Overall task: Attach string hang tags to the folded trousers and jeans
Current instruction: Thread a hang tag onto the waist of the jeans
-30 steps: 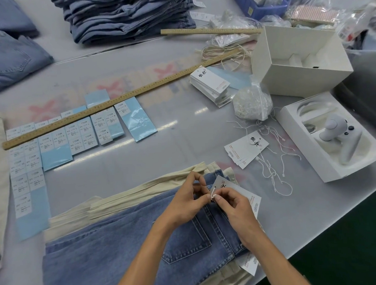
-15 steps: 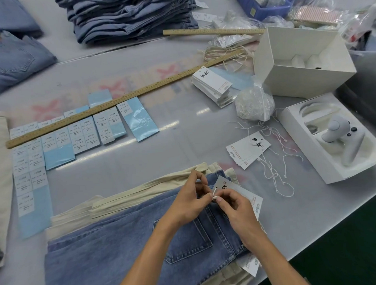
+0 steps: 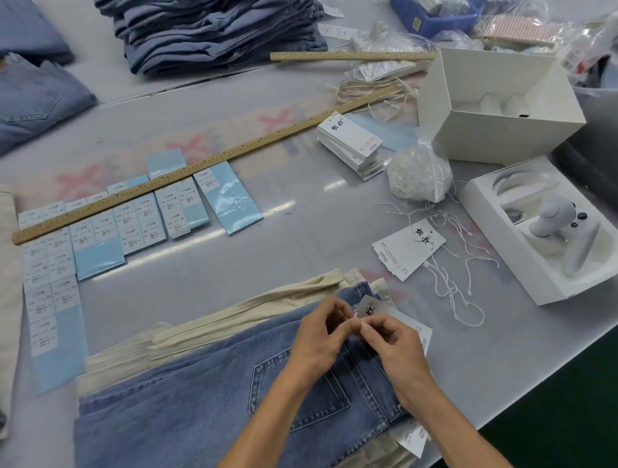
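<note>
Fingertips of the left hand [image 3: 318, 337] and right hand [image 3: 392, 340] meet, pinching the string [image 3: 356, 317] of a hang tag [image 3: 394, 318] lying just right of them, atop the jeans [image 3: 209, 400] waistband.

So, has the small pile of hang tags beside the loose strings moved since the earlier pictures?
No. The small pile of hang tags lies just as before between the white tray box and the cream trousers; only the camera shifted slightly.

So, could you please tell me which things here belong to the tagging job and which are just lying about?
In use: hands, left and right; hang tag; blue jeans; loose strings; spare tags.
Lying about: long ruler; white box; controller.
</note>
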A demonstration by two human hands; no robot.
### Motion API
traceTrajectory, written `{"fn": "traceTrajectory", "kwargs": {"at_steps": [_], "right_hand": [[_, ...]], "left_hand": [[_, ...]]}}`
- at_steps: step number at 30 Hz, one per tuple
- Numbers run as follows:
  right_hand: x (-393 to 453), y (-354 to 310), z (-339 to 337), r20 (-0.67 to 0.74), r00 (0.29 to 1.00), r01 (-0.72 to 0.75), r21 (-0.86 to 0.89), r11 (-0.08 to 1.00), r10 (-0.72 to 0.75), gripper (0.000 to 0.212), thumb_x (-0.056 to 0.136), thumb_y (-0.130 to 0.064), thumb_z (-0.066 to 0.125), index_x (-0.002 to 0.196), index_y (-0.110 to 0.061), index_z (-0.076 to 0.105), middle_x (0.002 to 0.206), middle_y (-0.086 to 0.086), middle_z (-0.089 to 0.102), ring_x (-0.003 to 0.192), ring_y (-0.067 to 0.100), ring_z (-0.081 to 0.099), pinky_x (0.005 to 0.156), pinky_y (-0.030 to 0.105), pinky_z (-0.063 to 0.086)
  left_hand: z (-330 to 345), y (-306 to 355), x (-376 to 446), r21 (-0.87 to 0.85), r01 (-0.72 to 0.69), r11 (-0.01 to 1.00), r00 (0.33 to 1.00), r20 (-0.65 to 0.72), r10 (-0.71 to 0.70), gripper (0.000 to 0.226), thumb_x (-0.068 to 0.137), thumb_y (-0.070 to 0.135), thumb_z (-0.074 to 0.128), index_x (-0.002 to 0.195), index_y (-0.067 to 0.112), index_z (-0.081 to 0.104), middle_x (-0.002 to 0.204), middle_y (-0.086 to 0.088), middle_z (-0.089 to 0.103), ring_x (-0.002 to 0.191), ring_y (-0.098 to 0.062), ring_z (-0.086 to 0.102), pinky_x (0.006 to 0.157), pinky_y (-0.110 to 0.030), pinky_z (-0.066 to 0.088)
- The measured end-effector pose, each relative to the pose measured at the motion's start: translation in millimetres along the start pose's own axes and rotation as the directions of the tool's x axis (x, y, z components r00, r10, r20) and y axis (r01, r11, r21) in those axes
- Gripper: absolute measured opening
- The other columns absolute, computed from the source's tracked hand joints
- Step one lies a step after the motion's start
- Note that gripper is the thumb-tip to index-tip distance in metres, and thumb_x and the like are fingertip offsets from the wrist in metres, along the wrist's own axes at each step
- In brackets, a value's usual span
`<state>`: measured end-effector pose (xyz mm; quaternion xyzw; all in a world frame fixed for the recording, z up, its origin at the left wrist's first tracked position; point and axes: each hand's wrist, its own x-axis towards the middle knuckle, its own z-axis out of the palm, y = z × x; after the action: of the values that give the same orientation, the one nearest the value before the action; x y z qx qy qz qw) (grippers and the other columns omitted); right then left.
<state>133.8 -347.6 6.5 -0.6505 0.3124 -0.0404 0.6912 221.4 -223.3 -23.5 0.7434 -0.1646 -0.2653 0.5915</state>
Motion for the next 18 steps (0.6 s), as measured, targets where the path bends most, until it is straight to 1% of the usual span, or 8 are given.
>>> {"fn": "traceTrajectory", "kwargs": {"at_steps": [4, 8, 10, 12, 13, 15, 16, 18], "right_hand": [[-0.4, -2.4, 8.6, -0.046, 0.999, 0.018, -0.036, 0.999, -0.02, 0.022, 0.09, -0.009, 0.074, 0.088, -0.03, 0.08, 0.092, -0.001, 0.079, 0.093, 0.014, 0.074, 0.079, 0.017, 0.055], [0.6, -8.8, 6.6, -0.036, 0.996, 0.067, -0.239, 0.969, -0.078, 0.029, 0.094, -0.016, 0.07, 0.083, -0.041, 0.079, 0.089, -0.012, 0.077, 0.086, 0.006, 0.072, 0.075, 0.02, 0.055], [1.1, -13.8, -0.3, -0.108, 0.967, 0.173, -0.389, 0.905, -0.231, 0.027, 0.095, -0.017, 0.07, 0.088, -0.043, 0.074, 0.089, -0.015, 0.073, 0.083, 0.007, 0.07, 0.071, 0.024, 0.055], [7.0, -20.2, -11.4, -0.096, 0.912, 0.267, -0.596, 0.757, -0.398, 0.025, 0.093, -0.018, 0.072, 0.107, -0.038, 0.07, 0.104, -0.021, 0.066, 0.095, 0.007, 0.062, 0.077, 0.022, 0.05], [12.5, -23.9, -16.9, -0.031, 0.921, 0.256, -0.703, 0.663, -0.388, 0.033, 0.091, -0.019, 0.073, 0.12, -0.033, 0.065, 0.114, -0.022, 0.059, 0.105, 0.011, 0.056, 0.084, 0.025, 0.047], [24.1, -32.6, -25.5, 0.081, 0.981, 0.159, -0.858, 0.488, -0.176, 0.047, 0.09, -0.027, 0.073, 0.133, -0.033, 0.055, 0.123, -0.017, 0.053, 0.115, 0.015, 0.049, 0.093, 0.033, 0.042], [26.7, -37.5, -26.9, 0.104, 0.991, 0.131, -0.896, 0.424, -0.086, 0.039, 0.089, -0.03, 0.072, 0.124, -0.038, 0.056, 0.117, -0.017, 0.056, 0.113, 0.015, 0.053, 0.09, 0.033, 0.043], [27.3, -44.5, -30.4, 0.118, 0.992, 0.125, -0.901, 0.416, -0.043, 0.018, 0.088, -0.029, 0.071, 0.092, -0.041, 0.058, 0.096, -0.021, 0.062, 0.093, 0.007, 0.059, 0.074, 0.027, 0.042]], "left_hand": [[-4.3, 0.8, 0.1, 0.041, -0.013, 0.999, 1.0, 0.013, 0.013, 0.011, 0.098, 0.017, 0.065, 0.09, 0.025, 0.065, 0.08, 0.006, 0.067, 0.075, -0.003, 0.057, 0.072, -0.023, 0.047], [-4.9, 2.6, -2.1, 0.041, 0.022, 0.999, 0.999, -0.038, -0.02, 0.012, 0.102, 0.013, 0.059, 0.09, 0.014, 0.062, 0.074, 0.012, 0.062, 0.068, -0.001, 0.053, 0.067, -0.02, 0.043], [-4.3, 3.1, -4.0, -0.013, 0.05, 0.999, 0.996, -0.074, -0.051, 0.012, 0.103, 0.011, 0.057, 0.092, 0.011, 0.06, 0.07, 0.01, 0.058, 0.061, -0.001, 0.049, 0.061, -0.019, 0.04], [-4.3, 5.5, -5.6, -0.049, 0.058, 0.997, 0.994, -0.087, -0.062, 0.011, 0.104, 0.009, 0.055, 0.094, 0.01, 0.059, 0.071, 0.007, 0.057, 0.059, -0.001, 0.05, 0.058, -0.017, 0.038], [-4.6, 6.9, -6.1, -0.057, 0.059, 0.997, 0.994, -0.088, -0.064, 0.011, 0.104, 0.009, 0.054, 0.094, 0.011, 0.058, 0.074, 0.005, 0.058, 0.061, -0.002, 0.052, 0.058, -0.017, 0.039], [-6.4, 8.0, -7.1, -0.074, 0.06, 0.995, 0.993, -0.097, -0.067, 0.013, 0.104, 0.01, 0.054, 0.094, 0.016, 0.058, 0.082, 0.001, 0.06, 0.066, -0.005, 0.056, 0.06, -0.019, 0.042], [-8.0, 8.1, -8.2, -0.081, 0.057, 0.995, 0.992, -0.108, -0.066, 0.014, 0.104, 0.01, 0.055, 0.094, 0.02, 0.058, 0.086, -0.001, 0.061, 0.068, -0.006, 0.057, 0.062, -0.02, 0.043], [-11.6, 9.0, -11.7, -0.109, 0.047, 0.993, 0.988, -0.142, -0.062, 0.017, 0.103, 0.011, 0.056, 0.098, 0.026, 0.058, 0.093, -0.005, 0.063, 0.07, -0.01, 0.058, 0.062, -0.026, 0.045]]}}
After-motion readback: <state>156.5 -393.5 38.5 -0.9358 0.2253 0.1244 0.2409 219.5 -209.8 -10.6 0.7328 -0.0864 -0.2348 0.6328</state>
